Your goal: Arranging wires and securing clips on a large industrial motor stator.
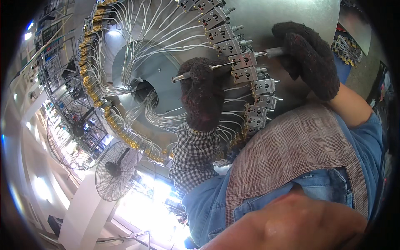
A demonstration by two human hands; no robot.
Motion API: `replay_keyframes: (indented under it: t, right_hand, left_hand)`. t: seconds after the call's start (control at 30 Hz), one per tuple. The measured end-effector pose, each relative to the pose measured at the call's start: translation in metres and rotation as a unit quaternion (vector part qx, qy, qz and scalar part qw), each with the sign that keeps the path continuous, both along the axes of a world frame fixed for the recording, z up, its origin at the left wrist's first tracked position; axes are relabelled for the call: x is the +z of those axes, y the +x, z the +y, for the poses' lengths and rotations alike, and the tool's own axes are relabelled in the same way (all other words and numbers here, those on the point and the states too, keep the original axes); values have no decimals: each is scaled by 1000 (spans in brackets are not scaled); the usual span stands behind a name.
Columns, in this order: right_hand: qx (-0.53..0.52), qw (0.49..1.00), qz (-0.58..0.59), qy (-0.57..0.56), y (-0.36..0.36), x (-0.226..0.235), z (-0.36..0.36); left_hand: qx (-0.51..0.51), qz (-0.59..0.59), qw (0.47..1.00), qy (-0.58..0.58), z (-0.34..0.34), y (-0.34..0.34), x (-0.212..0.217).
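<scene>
My left hand [201, 98], in a dark knit glove and checked sleeve, is closed around a slim metal screwdriver-like tool [181, 78]. Its thin tip reaches right, to the side of a small metal box-shaped control unit [244, 61]. On that unit's other side, my right hand [314, 58], also in a dark glove, grips a grey cylindrical piece [273, 52] in line with the unit's shaft. Whether the piece touches the shaft I cannot tell. Similar box units [219, 33] stand in a curved row along the rim of a round metal table [287, 12].
Thin silvery lines [162, 121] run from the units toward a dark central opening [146, 93]. Brass-coloured fittings [89, 79] follow the far left rim. Two caged fans [114, 168] stand at left. More wired parts [347, 51] lie at the upper right.
</scene>
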State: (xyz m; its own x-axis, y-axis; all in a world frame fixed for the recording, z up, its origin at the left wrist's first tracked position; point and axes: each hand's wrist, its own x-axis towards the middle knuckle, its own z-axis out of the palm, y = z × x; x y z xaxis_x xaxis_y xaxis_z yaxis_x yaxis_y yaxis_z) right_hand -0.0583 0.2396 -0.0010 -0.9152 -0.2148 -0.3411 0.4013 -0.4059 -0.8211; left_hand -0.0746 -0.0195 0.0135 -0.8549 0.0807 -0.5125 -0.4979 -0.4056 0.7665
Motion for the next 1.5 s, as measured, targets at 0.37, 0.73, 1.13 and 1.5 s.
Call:
replay_keyframes:
  t: [0.37, 0.73, 1.13, 1.5]
  right_hand:
    - [-42, 935, 161, 313, -1, 8, -18]
    - [-24, 990, 50, 132, 0, 3, -9]
    - [-20, 992, 70, 107, 1, 7, -9]
    - [-14, 1000, -9, 15, -3, 1, -5]
  left_hand:
    - [4, 54, 998, 44, 4, -1, 1]
    - [-203, 263, 819, -468, -12, 2, -12]
    - [59, 70, 989, -114, 5, 2, -6]
    - [-228, 469, 576, -630, -5, -7, -1]
